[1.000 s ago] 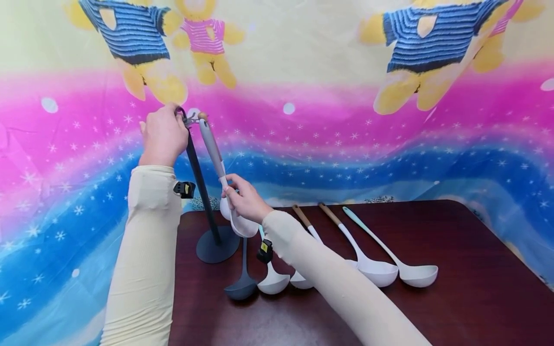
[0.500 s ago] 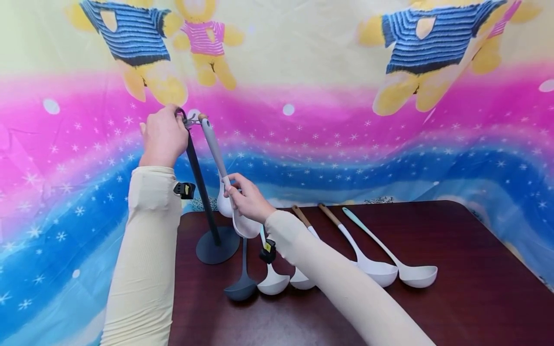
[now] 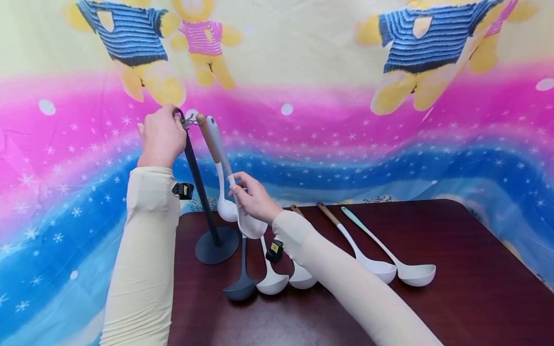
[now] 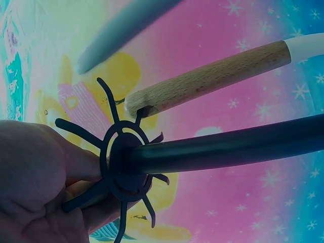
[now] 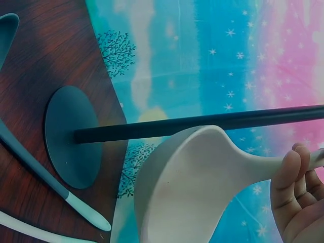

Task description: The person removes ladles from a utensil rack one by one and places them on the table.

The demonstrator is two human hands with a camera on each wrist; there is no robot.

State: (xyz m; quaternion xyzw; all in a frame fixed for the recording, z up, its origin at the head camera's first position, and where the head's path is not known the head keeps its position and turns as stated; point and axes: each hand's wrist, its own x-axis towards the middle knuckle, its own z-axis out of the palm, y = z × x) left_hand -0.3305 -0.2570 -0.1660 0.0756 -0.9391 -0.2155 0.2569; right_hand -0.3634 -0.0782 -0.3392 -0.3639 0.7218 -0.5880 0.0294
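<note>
At the top of a dark utensil stand (image 3: 200, 182), my left hand (image 3: 162, 137) grips the ring of hooks (image 4: 104, 159). My right hand (image 3: 257, 197) pinches a grey-handled ladle (image 3: 220, 144) at its neck, with the pale bowl (image 5: 187, 187) hanging below the fingers. The grey handle's upper end, with a hole in it, stands just right of the hooks; in the left wrist view it is apart from them. A wooden-handled ladle (image 3: 209, 139) hangs from one hook, its white bowl partly behind my right hand's ladle.
On the dark red table (image 3: 476, 250) lie a dark grey ladle (image 3: 240, 288), several white-bowled ladles and, at the right end, a ladle with a mint handle (image 3: 368, 226). The stand's round base (image 3: 207, 250) sits near the table's left edge. A patterned cloth (image 3: 324, 134) hangs behind.
My right hand has moved slightly right with the grey-handled ladle, away from the hooks. More of the hanging wooden-handled ladle now shows. My left hand stays at the stand's top.
</note>
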